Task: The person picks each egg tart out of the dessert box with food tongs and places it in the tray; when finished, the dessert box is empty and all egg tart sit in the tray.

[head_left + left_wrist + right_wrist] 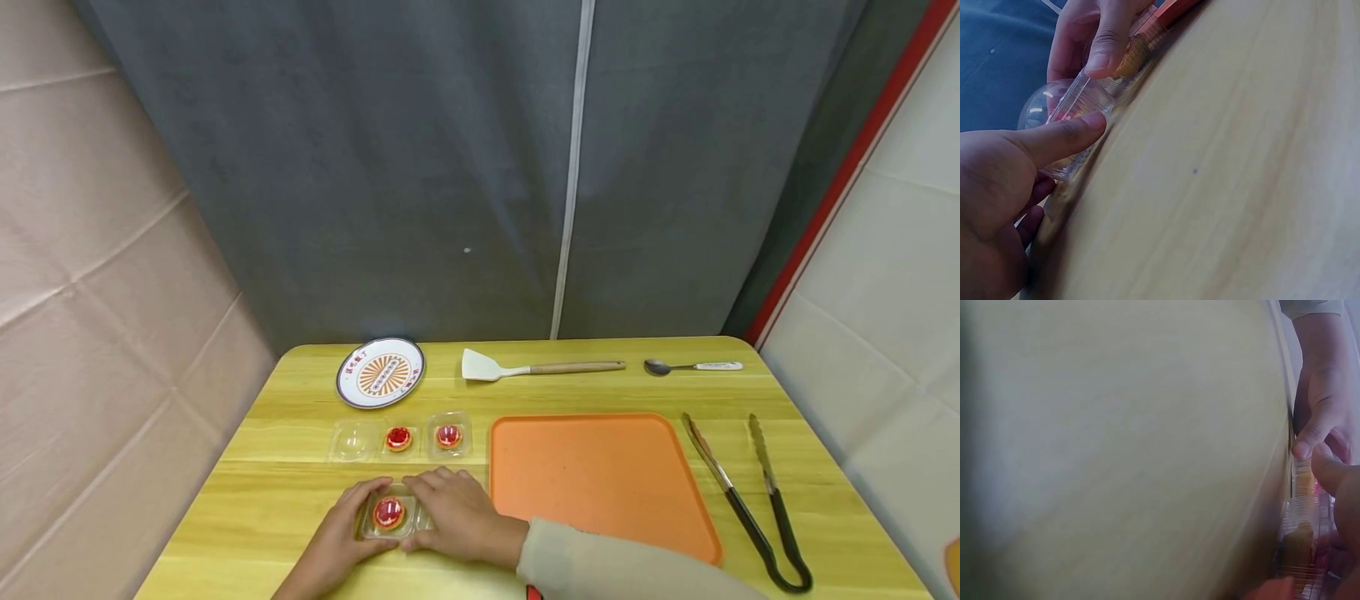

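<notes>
Near the front edge of the table, a clear plastic clamshell box (407, 497) with a domed part holds a small tart with a red top (389, 513). My left hand (341, 533) grips the box from its left side, its thumb (1079, 134) on the near wall in the left wrist view. From the right, my right hand (461, 517) holds the same box, fingers along the far side and thumb near the left thumb. Palms and some fingertips are hidden. The right wrist view shows the box (1300, 544) only at its edge.
Behind the hands stand an opened clear box (352, 442) with a red tart (399, 439) and a boxed tart (449, 436). A white plate (348, 379), spatula (573, 367) and spoon (658, 367) line the back. An orange tray (600, 475) and tongs (783, 525) lie right.
</notes>
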The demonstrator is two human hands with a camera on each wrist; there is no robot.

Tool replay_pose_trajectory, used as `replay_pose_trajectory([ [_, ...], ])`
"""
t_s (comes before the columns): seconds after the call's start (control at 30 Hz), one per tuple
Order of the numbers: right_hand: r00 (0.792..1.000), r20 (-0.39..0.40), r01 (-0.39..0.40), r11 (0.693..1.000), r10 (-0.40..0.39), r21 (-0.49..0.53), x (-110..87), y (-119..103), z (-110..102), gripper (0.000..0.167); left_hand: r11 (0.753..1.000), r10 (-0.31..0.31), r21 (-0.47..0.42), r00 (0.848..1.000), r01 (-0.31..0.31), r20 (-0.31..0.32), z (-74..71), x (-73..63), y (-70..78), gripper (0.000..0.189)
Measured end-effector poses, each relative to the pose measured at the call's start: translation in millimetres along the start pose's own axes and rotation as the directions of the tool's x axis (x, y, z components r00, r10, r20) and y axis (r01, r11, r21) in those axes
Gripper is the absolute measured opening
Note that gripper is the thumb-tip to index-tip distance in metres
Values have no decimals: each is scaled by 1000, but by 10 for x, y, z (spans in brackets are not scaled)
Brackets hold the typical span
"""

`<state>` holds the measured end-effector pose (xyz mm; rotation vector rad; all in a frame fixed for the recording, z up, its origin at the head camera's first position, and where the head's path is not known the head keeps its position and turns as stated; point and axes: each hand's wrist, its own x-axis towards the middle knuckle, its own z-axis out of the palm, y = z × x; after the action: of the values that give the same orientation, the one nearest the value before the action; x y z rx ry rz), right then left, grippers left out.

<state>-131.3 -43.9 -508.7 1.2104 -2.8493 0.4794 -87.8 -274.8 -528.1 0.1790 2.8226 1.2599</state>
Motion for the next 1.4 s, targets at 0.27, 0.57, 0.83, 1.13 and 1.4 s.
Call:
replay_pose_trajectory([
  [0.27,1000,-3,8,1000,-8,-9,-4,1,17,85,1000,3,9,1000,-3,-2,6,6,-27,84],
  [0.57,1000,1,10,1000,-10,8,-14,-10,-5,82,1000,3,13,1000,-3,-10,11,6,-25,84],
  [0.83,1000,25,3,1000,-3,-18,-10,-21,-4,81,1000,3,23,1000,-3,-16,17,6,-15,83],
  [1.13,1000,-21,6,999,-7,-50,-10,-28,25,85,999,12,30,1000,-12,-17,16,13,-18,83],
  [1.4,999,-32,7,1000,-7,-22,-15,-28,-1,83,997,38,69,999,-36,-31,27,17,0,83],
])
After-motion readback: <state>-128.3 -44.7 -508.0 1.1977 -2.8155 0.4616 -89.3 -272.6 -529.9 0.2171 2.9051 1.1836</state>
